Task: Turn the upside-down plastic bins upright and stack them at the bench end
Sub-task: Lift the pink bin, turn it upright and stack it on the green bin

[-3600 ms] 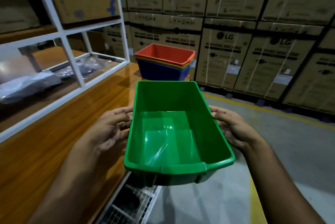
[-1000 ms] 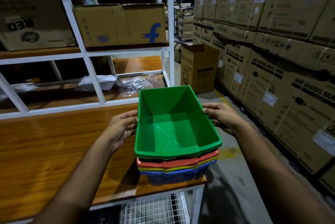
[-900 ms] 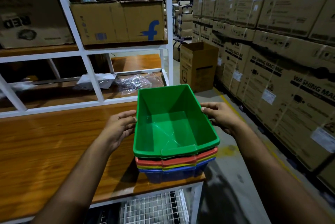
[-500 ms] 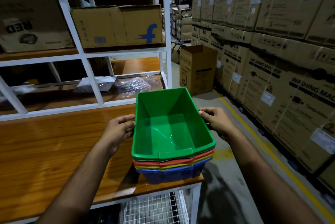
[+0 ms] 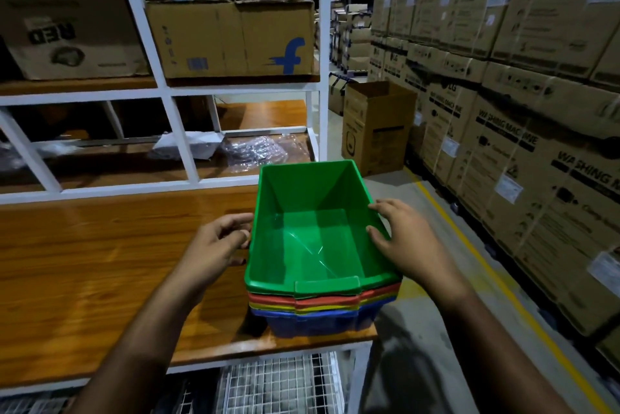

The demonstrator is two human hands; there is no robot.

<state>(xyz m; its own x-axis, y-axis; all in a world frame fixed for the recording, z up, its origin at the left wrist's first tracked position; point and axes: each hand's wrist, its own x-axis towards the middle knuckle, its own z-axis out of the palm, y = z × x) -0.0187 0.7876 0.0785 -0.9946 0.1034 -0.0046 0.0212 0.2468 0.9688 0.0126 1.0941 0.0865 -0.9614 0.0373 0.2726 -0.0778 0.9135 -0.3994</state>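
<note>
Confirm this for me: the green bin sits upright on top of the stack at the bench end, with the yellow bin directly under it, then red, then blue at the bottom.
Not quite. The head view shows the red bin directly under the green bin, then the yellow bin, then the blue bin at the bottom. The rest holds: the green bin is upright on top of the stack at the bench end.
</note>
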